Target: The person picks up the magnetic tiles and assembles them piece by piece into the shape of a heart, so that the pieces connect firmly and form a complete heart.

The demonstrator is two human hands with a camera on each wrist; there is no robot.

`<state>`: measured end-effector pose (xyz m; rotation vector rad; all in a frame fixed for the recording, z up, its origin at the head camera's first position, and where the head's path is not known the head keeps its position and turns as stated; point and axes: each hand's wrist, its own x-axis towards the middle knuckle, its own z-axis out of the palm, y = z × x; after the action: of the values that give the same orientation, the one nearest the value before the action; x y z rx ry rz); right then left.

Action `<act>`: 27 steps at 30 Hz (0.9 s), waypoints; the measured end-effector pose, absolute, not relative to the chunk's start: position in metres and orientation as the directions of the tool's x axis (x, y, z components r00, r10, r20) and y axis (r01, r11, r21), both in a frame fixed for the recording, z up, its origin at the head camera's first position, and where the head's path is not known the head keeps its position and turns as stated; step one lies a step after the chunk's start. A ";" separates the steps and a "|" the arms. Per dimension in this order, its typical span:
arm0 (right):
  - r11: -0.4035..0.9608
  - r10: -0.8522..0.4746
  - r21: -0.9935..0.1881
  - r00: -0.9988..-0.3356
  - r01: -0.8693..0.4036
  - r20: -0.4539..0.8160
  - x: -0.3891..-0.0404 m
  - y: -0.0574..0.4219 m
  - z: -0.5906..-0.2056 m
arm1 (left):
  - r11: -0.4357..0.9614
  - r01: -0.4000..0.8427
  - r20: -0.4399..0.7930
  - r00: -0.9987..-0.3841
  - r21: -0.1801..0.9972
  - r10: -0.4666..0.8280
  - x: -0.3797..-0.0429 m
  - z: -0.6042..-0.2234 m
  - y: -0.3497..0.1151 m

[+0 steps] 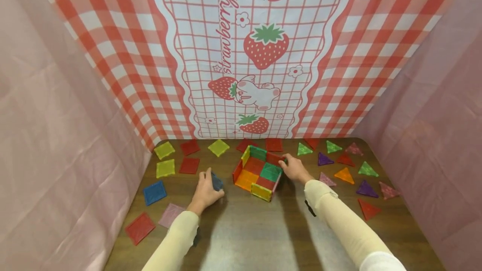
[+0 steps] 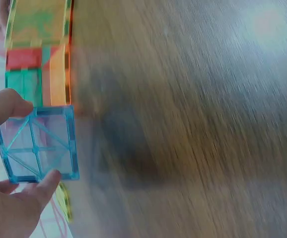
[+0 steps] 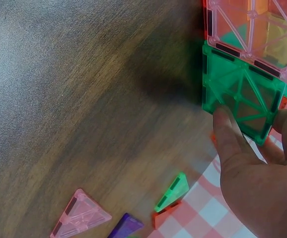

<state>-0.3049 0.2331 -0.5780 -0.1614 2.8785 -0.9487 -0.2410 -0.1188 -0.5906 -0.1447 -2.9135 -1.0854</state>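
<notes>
My left hand (image 1: 206,191) pinches a clear blue square magnetic tile (image 2: 39,144) by its edges, held off the table to the left of a low open box of tiles. The box has a floor of red, orange and green (image 1: 270,171) squares. Around it stand walls, among them a yellow tile (image 1: 261,192) at the front and a pink tile (image 3: 252,34) on the right. At the box's right back corner my right hand (image 1: 295,168) grips a green square tile (image 3: 240,91), which stands beside the pink one. Its far fingers are partly hidden.
Flat square tiles lie on the left, such as a blue one (image 1: 154,193), a red one (image 1: 140,228) and a pink one (image 1: 171,215). Several triangles, including an orange one (image 1: 344,175), lie on the right. Cloth walls (image 1: 263,95) rise around the wooden table (image 1: 248,237).
</notes>
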 end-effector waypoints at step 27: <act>0.797 -0.123 -0.601 -0.991 -0.065 -0.056 -0.302 0.231 -0.577 | 0.592 0.133 0.145 -0.989 0.795 0.028 -0.230 -0.616 -0.042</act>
<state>-0.3024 0.2309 -0.5769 -0.1521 2.8902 -0.9609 -0.2300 -0.0415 -0.6160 -0.1371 -2.6977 -1.3607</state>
